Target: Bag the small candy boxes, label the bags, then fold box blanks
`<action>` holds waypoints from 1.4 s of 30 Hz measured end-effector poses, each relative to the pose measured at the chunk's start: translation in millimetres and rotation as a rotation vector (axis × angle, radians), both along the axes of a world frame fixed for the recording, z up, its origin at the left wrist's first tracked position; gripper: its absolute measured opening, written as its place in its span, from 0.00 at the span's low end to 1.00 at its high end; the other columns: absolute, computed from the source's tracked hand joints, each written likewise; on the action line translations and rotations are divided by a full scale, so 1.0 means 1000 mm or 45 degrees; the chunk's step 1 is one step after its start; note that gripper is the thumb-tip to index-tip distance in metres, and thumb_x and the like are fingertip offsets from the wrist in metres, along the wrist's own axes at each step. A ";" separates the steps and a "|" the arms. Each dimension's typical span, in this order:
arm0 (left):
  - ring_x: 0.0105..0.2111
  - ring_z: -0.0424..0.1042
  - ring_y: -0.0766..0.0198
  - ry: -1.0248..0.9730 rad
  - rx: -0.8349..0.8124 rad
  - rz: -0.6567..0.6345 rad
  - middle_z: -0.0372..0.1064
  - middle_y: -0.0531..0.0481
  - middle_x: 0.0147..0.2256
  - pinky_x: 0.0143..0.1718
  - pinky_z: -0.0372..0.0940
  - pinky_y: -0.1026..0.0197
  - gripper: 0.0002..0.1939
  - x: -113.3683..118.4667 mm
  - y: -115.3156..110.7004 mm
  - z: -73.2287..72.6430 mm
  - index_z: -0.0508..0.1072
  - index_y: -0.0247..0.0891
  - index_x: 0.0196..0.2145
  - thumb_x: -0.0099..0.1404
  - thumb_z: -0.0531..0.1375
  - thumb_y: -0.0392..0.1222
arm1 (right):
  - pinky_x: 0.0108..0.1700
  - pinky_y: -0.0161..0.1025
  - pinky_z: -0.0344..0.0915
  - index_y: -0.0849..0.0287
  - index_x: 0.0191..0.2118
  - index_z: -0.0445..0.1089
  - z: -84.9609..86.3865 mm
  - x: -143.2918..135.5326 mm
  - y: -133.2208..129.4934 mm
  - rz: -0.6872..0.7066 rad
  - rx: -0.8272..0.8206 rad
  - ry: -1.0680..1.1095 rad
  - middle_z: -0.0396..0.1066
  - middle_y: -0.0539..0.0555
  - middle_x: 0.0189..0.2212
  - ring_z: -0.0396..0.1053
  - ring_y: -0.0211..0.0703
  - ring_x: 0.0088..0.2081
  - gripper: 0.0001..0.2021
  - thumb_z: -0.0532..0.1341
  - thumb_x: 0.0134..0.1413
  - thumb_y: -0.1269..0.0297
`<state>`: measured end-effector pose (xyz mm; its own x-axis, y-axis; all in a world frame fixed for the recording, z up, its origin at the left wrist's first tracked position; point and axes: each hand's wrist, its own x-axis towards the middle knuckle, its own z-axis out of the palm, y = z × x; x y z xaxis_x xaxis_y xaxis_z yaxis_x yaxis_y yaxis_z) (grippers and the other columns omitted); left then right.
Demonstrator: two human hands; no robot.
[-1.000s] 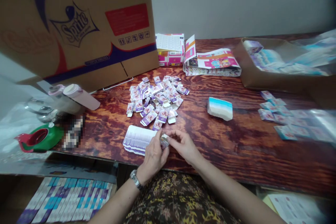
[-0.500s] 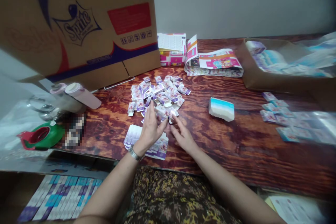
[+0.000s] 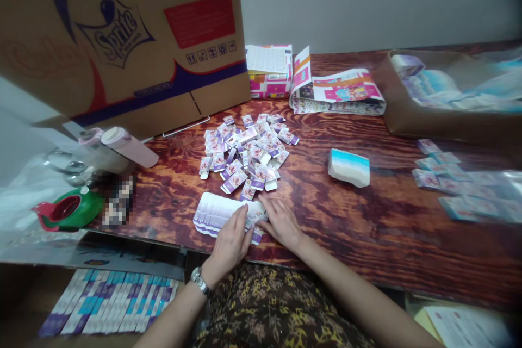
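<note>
A fanned row of flat white and purple cards (image 3: 214, 211) lies near the table's front edge. My left hand (image 3: 233, 236), with a watch at the wrist, rests on the right part of this row, fingers closed around a card there. At the row's right end my right hand (image 3: 281, 223) pinches the edge of a white card (image 3: 256, 211) between thumb and fingers. Just beyond my hands is a loose pile of small purple and white boxes (image 3: 248, 147). To the right stands a blue and white stack (image 3: 349, 167).
A large cardboard box (image 3: 163, 27) stands at the back left, with bottles (image 3: 130, 147) and a green and red tape dispenser (image 3: 69, 209) before it. Folded printed cardboard (image 3: 346, 87) lies at the back. An open carton (image 3: 440, 122) and small packets (image 3: 448, 174) are at the right.
Both hands have drawn back from the pile of small boxes to the fanned cards nearer the front edge. The view has shifted slightly.
</note>
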<state>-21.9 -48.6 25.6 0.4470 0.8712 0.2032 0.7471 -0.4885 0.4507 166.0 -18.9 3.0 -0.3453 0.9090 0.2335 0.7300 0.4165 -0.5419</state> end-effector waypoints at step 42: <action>0.50 0.64 0.54 -0.054 0.030 0.140 0.59 0.32 0.53 0.46 0.64 0.53 0.38 0.033 0.004 0.018 0.29 0.31 0.63 0.62 0.48 0.31 | 0.50 0.47 0.64 0.56 0.47 0.70 0.070 -0.010 -0.026 -0.113 -0.156 0.573 0.69 0.58 0.45 0.66 0.47 0.47 0.13 0.54 0.58 0.67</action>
